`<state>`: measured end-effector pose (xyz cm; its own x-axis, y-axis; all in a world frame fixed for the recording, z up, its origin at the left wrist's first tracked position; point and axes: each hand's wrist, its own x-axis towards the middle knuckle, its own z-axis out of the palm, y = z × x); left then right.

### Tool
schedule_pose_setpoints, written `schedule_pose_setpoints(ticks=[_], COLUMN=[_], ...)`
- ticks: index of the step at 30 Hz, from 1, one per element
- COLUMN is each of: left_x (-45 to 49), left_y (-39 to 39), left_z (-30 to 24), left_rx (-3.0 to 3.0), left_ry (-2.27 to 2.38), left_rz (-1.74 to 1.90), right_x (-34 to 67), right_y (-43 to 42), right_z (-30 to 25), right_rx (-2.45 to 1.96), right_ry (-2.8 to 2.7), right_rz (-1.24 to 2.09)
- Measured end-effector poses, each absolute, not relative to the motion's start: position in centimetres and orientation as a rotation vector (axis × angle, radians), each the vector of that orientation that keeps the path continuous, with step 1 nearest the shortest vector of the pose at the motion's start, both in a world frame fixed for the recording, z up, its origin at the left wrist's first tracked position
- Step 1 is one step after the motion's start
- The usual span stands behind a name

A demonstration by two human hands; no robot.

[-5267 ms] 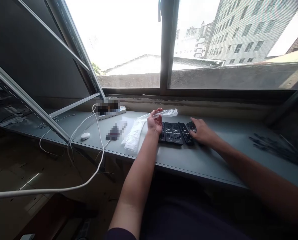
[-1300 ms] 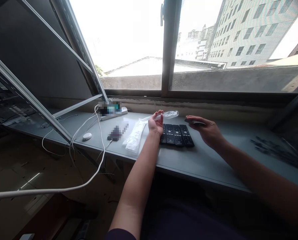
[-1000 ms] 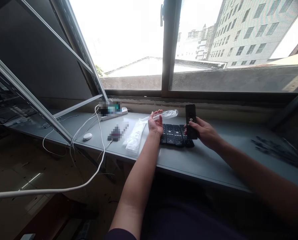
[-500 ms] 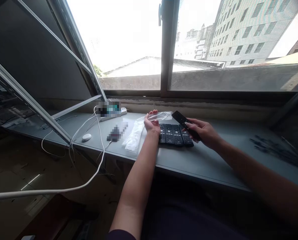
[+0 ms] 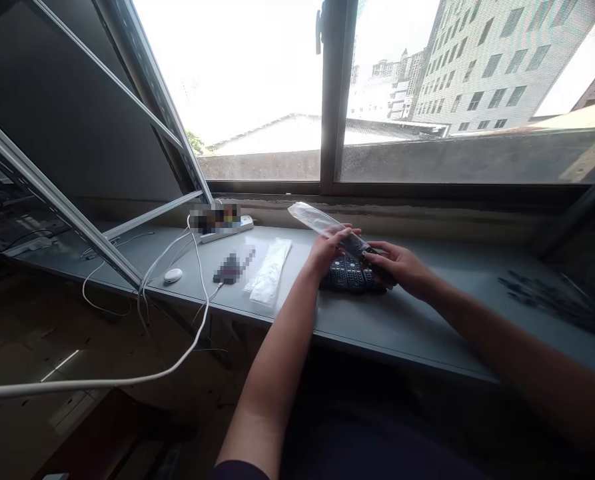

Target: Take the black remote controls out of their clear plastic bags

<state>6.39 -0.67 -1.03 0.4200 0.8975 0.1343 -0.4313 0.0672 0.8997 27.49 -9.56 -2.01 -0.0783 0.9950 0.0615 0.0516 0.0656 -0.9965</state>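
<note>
My right hand [image 5: 400, 267] grips a black remote control [image 5: 364, 253] by its near end, held just above a row of black remotes [image 5: 350, 277] lying on the grey ledge [image 5: 427, 320]. My left hand [image 5: 327, 250] pinches a clear plastic sleeve [image 5: 312, 219] around the remote's far end; the sleeve sticks up and to the left. How far the remote sits inside the sleeve is hidden by my fingers.
A pile of clear plastic sleeves [image 5: 271, 272] lies left of the remotes. Further left are a blurred small dark object [image 5: 233, 265], a white round device [image 5: 172, 275], a power strip [image 5: 222, 223] and white cables [image 5: 192, 280]. Dark thin items [image 5: 547, 300] lie at right. Window frame [image 5: 331, 100] behind.
My right hand lifted a remote from the row's right end and turned it toward my left hand. My left hand swung the sleeve over and met the remote's far end.
</note>
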Motion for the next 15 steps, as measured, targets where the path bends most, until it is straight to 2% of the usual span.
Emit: schedule_pose_setpoints(ticks=[5, 15], left_x=[6.4, 6.6], left_y=[-0.7, 0.2], left_z=[-1.5, -0.9], left_rx=[1.163, 0.803], left_ry=[0.522, 0.510], left_rz=[1.021, 1.404], right_x=[27.0, 27.3], right_y=[-10.0, -10.2], right_z=[-1.4, -0.7], right_rx=[-1.166, -1.217], right_ry=[-1.355, -1.472], right_rz=[1.201, 1.281])
